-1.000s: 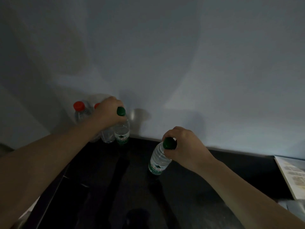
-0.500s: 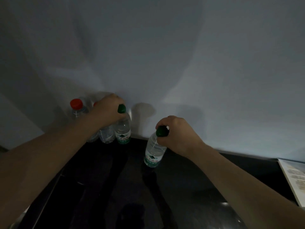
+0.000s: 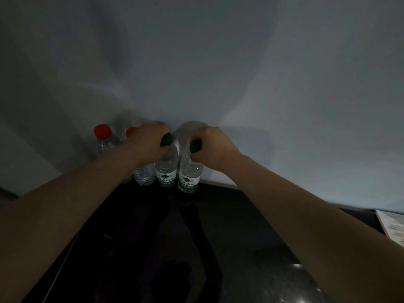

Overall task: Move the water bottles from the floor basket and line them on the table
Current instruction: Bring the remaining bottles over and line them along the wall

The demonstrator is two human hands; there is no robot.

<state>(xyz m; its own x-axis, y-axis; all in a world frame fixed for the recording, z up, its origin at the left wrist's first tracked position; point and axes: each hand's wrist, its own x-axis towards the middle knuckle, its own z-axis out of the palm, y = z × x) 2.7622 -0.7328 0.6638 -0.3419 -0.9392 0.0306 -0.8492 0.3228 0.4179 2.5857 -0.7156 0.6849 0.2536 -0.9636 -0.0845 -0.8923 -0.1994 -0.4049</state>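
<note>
Lighting is dim. Four clear plastic water bottles line up on the glossy black table (image 3: 251, 237) at the foot of the pale grey wall (image 3: 240, 84). The left hand (image 3: 148, 141) has its fingers curled round the neck of the left green-capped bottle (image 3: 166, 171). The right hand (image 3: 213, 147) grasps the right green-capped bottle (image 3: 189, 176) likewise, just beside it. Along the wall past the left forearm stand the first red-capped bottle (image 3: 102, 138) and the second red-capped bottle (image 3: 143, 176). A white printed sheet (image 3: 393, 228) lies near the wall, far right.

Clear plastic bottles (image 3: 165, 169), glossy labels; glossy dark table (image 3: 240, 237); matt wall (image 3: 218, 62).
</note>
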